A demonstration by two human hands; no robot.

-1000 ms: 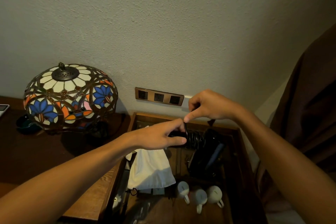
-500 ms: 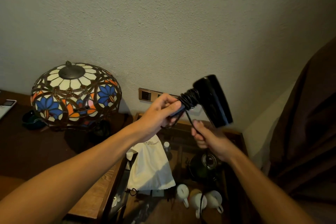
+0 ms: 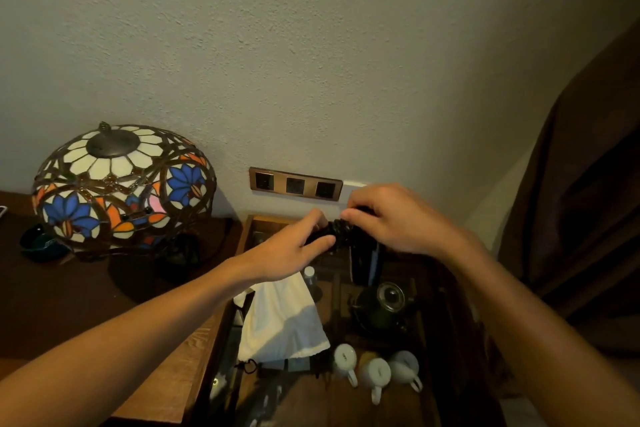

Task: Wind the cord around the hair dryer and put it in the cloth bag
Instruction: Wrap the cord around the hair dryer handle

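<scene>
The black hair dryer (image 3: 365, 262) hangs barrel-down between my hands, over the wooden tray. Its handle lies sideways, with black cord (image 3: 341, 228) wound tightly around it. My left hand (image 3: 294, 250) grips the end of the handle. My right hand (image 3: 394, 218) pinches the cord at the coils, just right of the left hand, and covers the top of the dryer. The white cloth bag (image 3: 282, 319) lies flat in the tray below my left wrist, its drawstring end toward me.
A stained-glass lamp (image 3: 121, 184) stands on the dark desk at left. A socket strip (image 3: 296, 184) sits on the wall behind my hands. The wooden tray (image 3: 263, 220) also holds a dark teapot (image 3: 381, 308), three white mugs (image 3: 375, 371) and a small bottle (image 3: 309, 273). A brown curtain (image 3: 588, 201) hangs at right.
The dryer has come down from in front of the wall to just above the tray, barrel now pointing down. My right hand moved from below the handle up onto the coils.
</scene>
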